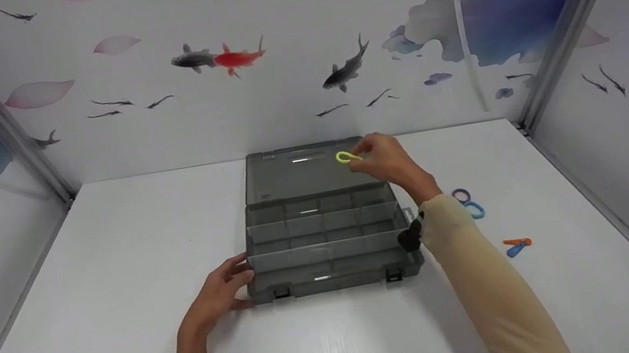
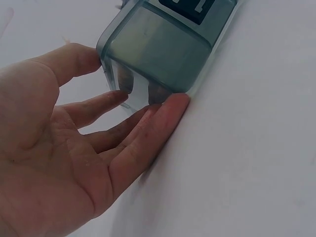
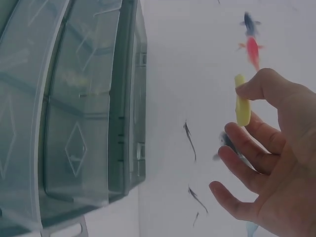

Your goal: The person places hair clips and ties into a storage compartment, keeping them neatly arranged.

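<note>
My right hand (image 1: 385, 159) pinches a yellow hair tie (image 1: 344, 157) between thumb and index finger, above the raised lid of the compartment box. In the right wrist view the hair tie (image 3: 242, 101) shows edge-on, with the other fingers spread below it. The smoky grey plastic box (image 1: 332, 283) lies with its lid (image 1: 282, 175) folded back; clear dividers split the inside into rows. My left hand (image 1: 216, 295) rests against the box's left end. Its extended fingers (image 2: 143, 140) touch the end wall, and the thumb lies at the corner.
Right of the box lie a purple hair tie (image 1: 461, 196) and a blue hair tie (image 1: 474, 210) side by side. Nearer on that side are an orange clip (image 1: 517, 242) and a blue clip (image 1: 517, 248). Printed walls (image 1: 290, 110) enclose the white table (image 1: 84, 291).
</note>
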Motion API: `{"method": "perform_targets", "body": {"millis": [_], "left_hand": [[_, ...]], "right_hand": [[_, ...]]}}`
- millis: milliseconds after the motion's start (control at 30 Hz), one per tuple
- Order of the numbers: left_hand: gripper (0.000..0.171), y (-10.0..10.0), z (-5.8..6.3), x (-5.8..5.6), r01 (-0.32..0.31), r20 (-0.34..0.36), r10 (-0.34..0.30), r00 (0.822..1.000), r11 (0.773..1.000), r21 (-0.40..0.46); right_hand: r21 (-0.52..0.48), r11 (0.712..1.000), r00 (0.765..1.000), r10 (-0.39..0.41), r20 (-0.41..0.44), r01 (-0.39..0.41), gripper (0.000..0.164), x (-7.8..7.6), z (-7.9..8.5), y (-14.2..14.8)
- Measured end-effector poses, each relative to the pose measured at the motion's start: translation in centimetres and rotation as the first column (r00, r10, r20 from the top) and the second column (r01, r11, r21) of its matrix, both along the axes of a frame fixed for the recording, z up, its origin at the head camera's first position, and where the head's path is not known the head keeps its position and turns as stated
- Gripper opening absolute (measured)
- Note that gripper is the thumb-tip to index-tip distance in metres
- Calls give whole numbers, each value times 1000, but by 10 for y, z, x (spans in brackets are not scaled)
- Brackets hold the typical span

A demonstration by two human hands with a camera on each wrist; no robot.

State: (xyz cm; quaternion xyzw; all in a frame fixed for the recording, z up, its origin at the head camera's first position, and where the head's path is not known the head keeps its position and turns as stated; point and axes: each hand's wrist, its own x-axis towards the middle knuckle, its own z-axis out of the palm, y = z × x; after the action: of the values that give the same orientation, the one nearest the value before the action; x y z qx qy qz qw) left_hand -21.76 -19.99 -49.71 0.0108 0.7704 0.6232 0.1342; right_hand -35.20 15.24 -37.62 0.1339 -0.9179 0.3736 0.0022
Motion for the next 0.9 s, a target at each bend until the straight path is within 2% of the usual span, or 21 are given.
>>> {"method": "perform_targets", "body": {"millis": [167,500,633,900], "left_hand": [[58,2,-1,1,9,3,-9,1000,1000,3],[59,-2,2,-2,16,14,-16,1000,1000,15],[58,-3,1,-1,7,6,-7,1000,1000,12],[57,-3,1,-1,-11,3,11,1000,1000,2]], "right_hand": [[-8,999,999,32,36,-31,32,-4,-7,-23],[-3,996,996,85,31,-85,32,-10,-16,-75],[17,995,995,95,17,-95,31,-11,-22,-96],[66,991,993,110,51,-113,29,-11,-35,-127]]}}
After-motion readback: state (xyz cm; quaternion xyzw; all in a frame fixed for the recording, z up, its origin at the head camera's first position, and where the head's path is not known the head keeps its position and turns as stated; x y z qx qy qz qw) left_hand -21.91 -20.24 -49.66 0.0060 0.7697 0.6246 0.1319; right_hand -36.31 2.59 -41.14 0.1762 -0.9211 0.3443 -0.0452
